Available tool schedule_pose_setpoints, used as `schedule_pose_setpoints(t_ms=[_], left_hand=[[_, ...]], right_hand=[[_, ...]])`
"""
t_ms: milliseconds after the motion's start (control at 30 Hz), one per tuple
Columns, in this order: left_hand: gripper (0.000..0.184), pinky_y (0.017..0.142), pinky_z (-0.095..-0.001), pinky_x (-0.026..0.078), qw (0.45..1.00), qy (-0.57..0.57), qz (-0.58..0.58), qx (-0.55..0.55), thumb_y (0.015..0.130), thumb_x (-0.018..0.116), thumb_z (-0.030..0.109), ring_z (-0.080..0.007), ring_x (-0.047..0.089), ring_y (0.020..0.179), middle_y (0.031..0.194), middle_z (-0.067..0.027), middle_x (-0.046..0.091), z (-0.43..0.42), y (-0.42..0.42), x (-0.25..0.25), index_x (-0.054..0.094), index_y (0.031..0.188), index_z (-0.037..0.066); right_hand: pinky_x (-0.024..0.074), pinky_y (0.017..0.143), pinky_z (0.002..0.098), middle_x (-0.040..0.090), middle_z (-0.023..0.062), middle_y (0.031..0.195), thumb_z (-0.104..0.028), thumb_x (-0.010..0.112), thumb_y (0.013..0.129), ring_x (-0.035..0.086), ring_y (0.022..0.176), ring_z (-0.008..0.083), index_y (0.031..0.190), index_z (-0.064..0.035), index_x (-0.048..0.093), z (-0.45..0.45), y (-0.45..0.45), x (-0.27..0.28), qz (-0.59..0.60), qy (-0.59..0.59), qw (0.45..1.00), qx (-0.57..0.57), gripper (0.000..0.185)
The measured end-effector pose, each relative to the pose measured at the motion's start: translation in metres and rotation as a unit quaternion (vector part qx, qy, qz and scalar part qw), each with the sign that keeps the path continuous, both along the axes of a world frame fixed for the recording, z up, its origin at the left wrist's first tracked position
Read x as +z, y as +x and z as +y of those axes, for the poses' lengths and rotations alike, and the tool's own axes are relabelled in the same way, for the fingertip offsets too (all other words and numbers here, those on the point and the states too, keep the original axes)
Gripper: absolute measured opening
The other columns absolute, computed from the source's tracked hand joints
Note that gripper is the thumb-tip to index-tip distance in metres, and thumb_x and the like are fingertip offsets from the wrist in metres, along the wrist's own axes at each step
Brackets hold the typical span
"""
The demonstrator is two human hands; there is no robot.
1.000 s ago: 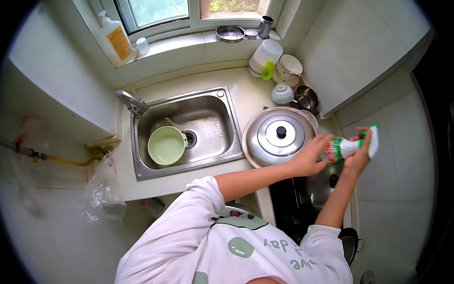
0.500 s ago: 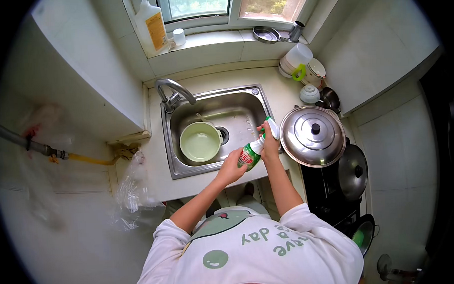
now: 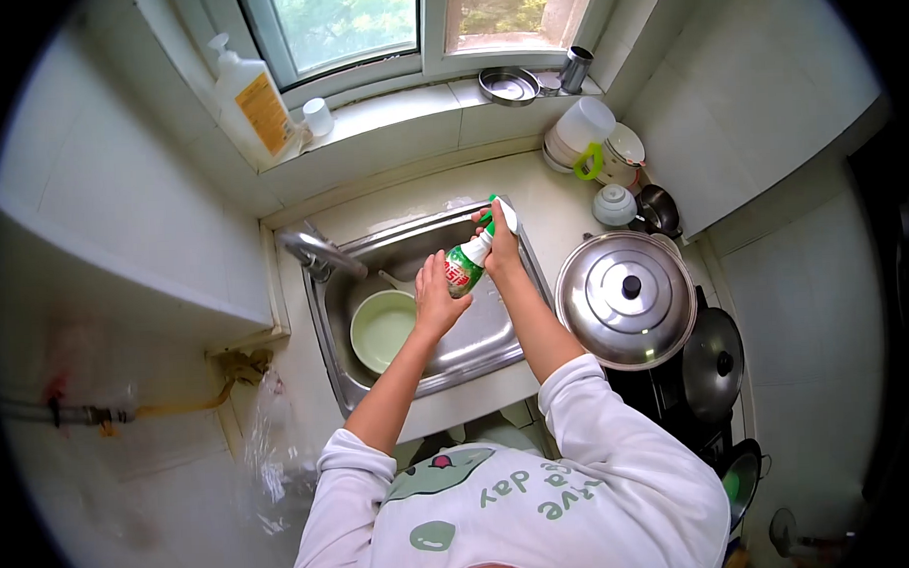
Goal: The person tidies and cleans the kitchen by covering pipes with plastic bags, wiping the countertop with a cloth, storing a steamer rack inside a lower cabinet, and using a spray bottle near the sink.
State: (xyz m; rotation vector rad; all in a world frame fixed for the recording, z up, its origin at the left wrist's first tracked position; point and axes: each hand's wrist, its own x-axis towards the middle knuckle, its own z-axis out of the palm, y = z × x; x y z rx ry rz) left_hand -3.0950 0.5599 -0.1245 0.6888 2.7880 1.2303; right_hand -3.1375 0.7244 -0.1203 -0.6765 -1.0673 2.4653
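Note:
A green spray bottle (image 3: 461, 268) with a white-and-green trigger head is held tilted above the sink (image 3: 489, 335). My left hand (image 3: 437, 297) is closed around the lower body of the bottle, near its red lettering. Up at the neck and trigger, my right hand (image 3: 501, 250) grips the same bottle. Below and left of my hands, a light green bowl (image 3: 378, 332) sits in the sink, partly covered by my left forearm. The drain is hidden behind my left hand.
A curved faucet (image 3: 323, 254) reaches over the sink's left side. On the right are a large lidded pot (image 3: 615, 303) and a dark pan lid (image 3: 713, 365). Stacked bowls (image 3: 614, 205) stand in the back corner. A pump bottle (image 3: 258, 101) is on the windowsill.
Both hands and the spray bottle have moved up and left, farther over the sink towards the window. The camera view has shifted and turned slightly. The bottle stays in both hands.

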Motion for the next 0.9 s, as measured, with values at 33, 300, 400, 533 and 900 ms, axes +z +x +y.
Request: schedule_pose_setpoints(t_ms=[33, 300, 400, 533, 900], left_hand=[[0.101, 0.106, -0.046, 0.03, 1.0, 0.01, -0.025, -0.006, 0.059, 0.082, 0.02, -0.0407, 0.037, 0.125, 0.136, -0.0201, 0.039, 0.013, -0.014, -0.005, 0.028, 0.141, 0.001], [0.094, 0.095, -0.0455, 0.044, 0.991, -0.086, -0.106, -0.005, 0.056, 0.082, 0.017, -0.0384, 0.045, 0.114, 0.129, -0.0135, 0.045, 0.139, -0.096, -0.027, 0.036, 0.138, 0.01], [0.093, 0.093, -0.0461, 0.045, 0.987, -0.093, -0.131, 0.009, 0.056, 0.082, 0.017, -0.0386, 0.045, 0.113, 0.128, -0.013, 0.046, 0.167, -0.112, -0.033, 0.037, 0.137, 0.011], [0.096, 0.094, -0.0465, 0.044, 0.983, -0.101, -0.154, 0.01, 0.057, 0.083, 0.02, -0.0408, 0.045, 0.113, 0.13, -0.0135, 0.046, 0.177, -0.121, -0.046, 0.035, 0.139, 0.012], [0.094, 0.096, -0.0443, 0.039, 0.986, -0.071, -0.146, 0.023, 0.057, 0.083, 0.019, -0.0392, 0.045, 0.113, 0.13, -0.0176, 0.045, 0.165, -0.116, -0.055, 0.037, 0.138, 0.008]], right_hand=[[0.0459, 0.05, 0.0246, 0.062, 0.0012, 0.076, -0.044, 0.065, 0.086, 0.05, 0.057, 0.0075, 0.087, -0.0131, 0.056, 0.011, -0.012, -0.005, 0.002, -0.004, 1.0, -0.003, 0.032], [0.046, 0.049, 0.0285, 0.058, 0.0025, 0.073, -0.046, 0.066, 0.084, 0.054, 0.058, 0.0111, 0.091, -0.0133, 0.055, 0.13, -0.092, -0.06, -0.045, -0.011, 0.995, -0.083, 0.035], [0.0451, 0.049, 0.03, 0.058, 0.0019, 0.073, -0.046, 0.066, 0.085, 0.055, 0.059, 0.0128, 0.095, -0.0147, 0.057, 0.157, -0.11, -0.07, -0.078, -0.002, 0.993, -0.084, 0.034], [0.0455, 0.05, 0.0294, 0.057, 0.0021, 0.072, -0.041, 0.064, 0.087, 0.056, 0.061, 0.0129, 0.092, -0.0125, 0.057, 0.165, -0.117, -0.079, -0.085, -0.011, 0.993, -0.077, 0.03], [0.0442, 0.05, 0.0286, 0.054, 0.0006, 0.066, -0.031, 0.062, 0.091, 0.053, 0.057, 0.0115, 0.083, -0.0102, 0.057, 0.145, -0.122, -0.076, -0.104, -0.018, 0.989, -0.105, 0.023]])
